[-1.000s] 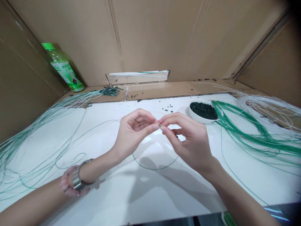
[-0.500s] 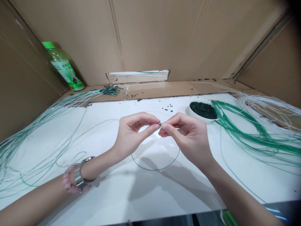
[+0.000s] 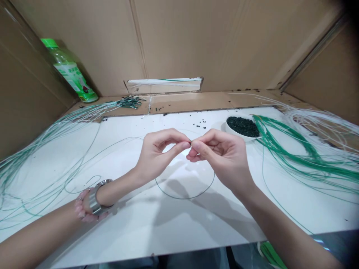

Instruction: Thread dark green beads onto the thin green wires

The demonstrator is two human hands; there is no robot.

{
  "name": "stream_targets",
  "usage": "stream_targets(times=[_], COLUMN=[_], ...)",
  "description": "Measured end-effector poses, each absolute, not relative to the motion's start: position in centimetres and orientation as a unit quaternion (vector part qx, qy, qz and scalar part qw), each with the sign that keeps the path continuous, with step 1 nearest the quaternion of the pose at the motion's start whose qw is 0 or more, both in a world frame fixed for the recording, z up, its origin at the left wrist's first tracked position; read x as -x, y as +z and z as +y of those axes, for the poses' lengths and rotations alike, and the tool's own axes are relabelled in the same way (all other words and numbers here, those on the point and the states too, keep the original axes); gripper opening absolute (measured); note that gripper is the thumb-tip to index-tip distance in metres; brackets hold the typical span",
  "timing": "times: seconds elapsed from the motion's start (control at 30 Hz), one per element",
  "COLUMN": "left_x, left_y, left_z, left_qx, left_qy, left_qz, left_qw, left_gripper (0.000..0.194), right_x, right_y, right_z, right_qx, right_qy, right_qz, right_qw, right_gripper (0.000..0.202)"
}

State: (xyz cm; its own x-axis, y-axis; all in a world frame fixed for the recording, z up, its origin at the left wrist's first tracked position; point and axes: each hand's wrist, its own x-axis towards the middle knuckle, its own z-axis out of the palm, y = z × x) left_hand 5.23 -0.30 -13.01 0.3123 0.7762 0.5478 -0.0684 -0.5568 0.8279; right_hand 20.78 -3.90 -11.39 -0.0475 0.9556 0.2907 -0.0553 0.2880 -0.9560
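My left hand (image 3: 161, 153) and my right hand (image 3: 224, 157) meet fingertip to fingertip above the white tabletop (image 3: 123, 235). Each pinches with thumb and forefinger. Between them shows a tiny dark piece (image 3: 191, 142), too small and covered to make out fully. A thin green cord (image 3: 182, 198) curves in a loop below, running up behind both hands; its ends are hidden by my fingers. Beyond my right hand, a white bowl (image 3: 238, 134) holds many small dark green beads (image 3: 242, 126).
Green cords (image 3: 297, 157) and white cords (image 3: 316, 119) lie bundled at the right. At left, strands (image 3: 64, 127) end in dark beaded tips (image 3: 130, 101). Loose beads (image 3: 200, 123) dot the table. A green-capped bottle (image 3: 74, 80) leans against the cardboard wall (image 3: 179, 41).
The whole view has shifted slightly, so the scene sits a little higher. Both hands keep their pinch, and the dark piece between the fingertips shows less than before.
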Motion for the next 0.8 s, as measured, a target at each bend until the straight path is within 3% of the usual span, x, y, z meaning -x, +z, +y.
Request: stream_targets(times=[0.1,0.33,0.8], left_x=[-5.33,-5.36,-5.07], left_y=[-12.99,-13.01,-12.79], left_z=[-0.38,-0.35,-0.4], left_qx=[-0.676,-0.656,-0.714], left_qy=[0.535,0.537,0.525], left_qz=[0.29,0.312,0.304], left_qw=[0.417,0.428,0.35], left_gripper=[0.006,0.009,0.003], right_x=[-20.83,-20.85,-21.19], right_y=[-11.51,-11.61,-11.71], right_z=[-3.89,-4.05,-3.96], right_qx=[0.418,0.407,0.413], right_qy=[0.377,0.049,0.042], right_qz=[-0.597,-0.731,-0.758], right_qw=[0.571,0.546,0.503], right_gripper=[0.01,0.012,0.014])
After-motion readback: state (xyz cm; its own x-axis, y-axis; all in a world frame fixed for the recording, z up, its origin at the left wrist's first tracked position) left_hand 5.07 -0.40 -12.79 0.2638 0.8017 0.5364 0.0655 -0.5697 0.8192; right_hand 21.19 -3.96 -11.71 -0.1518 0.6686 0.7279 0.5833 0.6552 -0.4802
